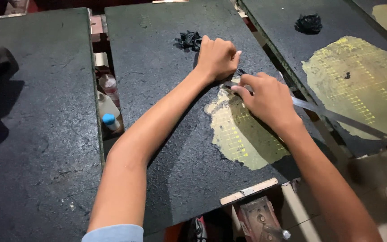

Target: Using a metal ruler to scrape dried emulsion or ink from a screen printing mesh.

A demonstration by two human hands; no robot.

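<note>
Both hands (242, 76) curl over the metal blade (328, 114), forearms outstretched.

Metal blade (319, 110) tip hidden under right hand (269, 101); left fingers (220, 45) curled under

Rough matt black board (166, 89), metal blade (319, 110)
</note>
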